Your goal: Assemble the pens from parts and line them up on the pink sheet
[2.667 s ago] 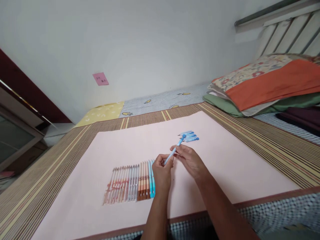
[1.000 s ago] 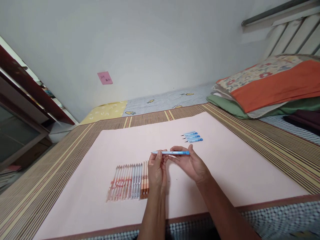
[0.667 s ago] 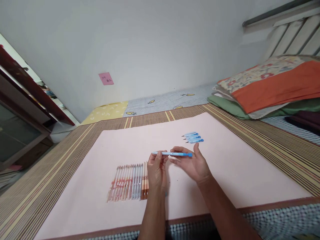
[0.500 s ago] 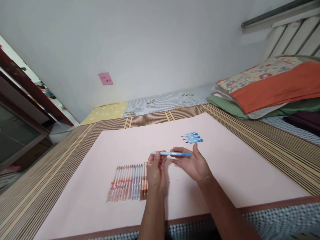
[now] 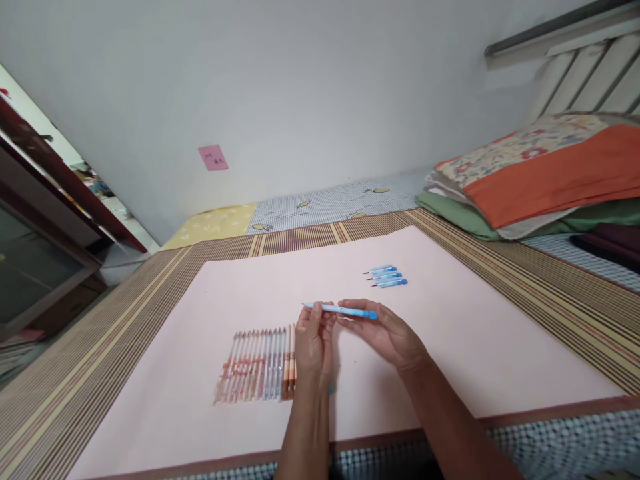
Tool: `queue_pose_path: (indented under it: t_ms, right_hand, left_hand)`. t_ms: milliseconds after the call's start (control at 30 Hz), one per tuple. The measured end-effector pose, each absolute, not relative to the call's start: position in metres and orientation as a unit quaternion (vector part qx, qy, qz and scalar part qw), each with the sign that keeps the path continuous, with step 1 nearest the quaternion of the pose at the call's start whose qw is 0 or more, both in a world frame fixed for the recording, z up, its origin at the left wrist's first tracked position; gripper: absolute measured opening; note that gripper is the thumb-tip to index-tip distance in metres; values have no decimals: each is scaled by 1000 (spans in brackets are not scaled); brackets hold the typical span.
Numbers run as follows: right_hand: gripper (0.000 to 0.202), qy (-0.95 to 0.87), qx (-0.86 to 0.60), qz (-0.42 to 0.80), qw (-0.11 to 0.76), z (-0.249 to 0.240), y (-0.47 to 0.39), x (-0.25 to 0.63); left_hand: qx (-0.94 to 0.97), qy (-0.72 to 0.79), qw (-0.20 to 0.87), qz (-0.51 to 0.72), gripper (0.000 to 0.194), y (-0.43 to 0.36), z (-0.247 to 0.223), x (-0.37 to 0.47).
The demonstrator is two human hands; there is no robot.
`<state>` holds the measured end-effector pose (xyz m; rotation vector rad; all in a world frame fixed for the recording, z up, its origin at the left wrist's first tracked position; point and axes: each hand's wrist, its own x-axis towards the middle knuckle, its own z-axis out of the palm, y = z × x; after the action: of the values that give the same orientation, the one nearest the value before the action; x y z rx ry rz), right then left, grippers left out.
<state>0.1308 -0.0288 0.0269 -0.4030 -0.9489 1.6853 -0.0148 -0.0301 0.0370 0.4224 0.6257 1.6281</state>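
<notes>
A light blue pen (image 5: 350, 311) is held level above the pink sheet (image 5: 170, 400), its thin tip to the left and its darker blue end to the right. My left hand (image 5: 313, 337) pinches it near the tip. Around its blue end, my right hand (image 5: 387, 330) has its thumb and fingers closed. Several short blue pen parts with dark points (image 5: 387, 275) lie stacked beyond my hands. Left of my left wrist, several slim pens (image 5: 250, 367) lie side by side in a row; my left arm hides the row's right part.
A striped mat (image 5: 105, 360) lies under the sheet. Folded cloths and an orange-edged pillow (image 5: 545, 177) are piled at the right, near a radiator (image 5: 590, 73). A pink note (image 5: 213, 157) is on the wall. A cabinet (image 5: 35, 247) stands at the far left.
My right hand has closed its thumb down onto the pen's blue end, which now sits slightly lower. My left hand keeps its hold near the tip.
</notes>
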Motion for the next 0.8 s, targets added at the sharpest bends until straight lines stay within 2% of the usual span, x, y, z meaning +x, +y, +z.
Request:
queue_pose_path:
  t_ms: [167,300,667,800]
  right_hand:
    - [39,-461,-259,675,515,29,-27,142]
    - [28,-534,-351,625,448,33,-26,145]
    - [22,-570,-374,645,346,33,-33,132]
    - [23,-564,-423,637,311,20,-34,123]
  left_hand:
    - [239,315,602,694,30,-29,39,-27]
    - [285,346,587,674,30,-27,38,-33]
    - [359,411,583,602,39,-26,33,-36]
    - [302,454,533,647,41,-21,33,-59]
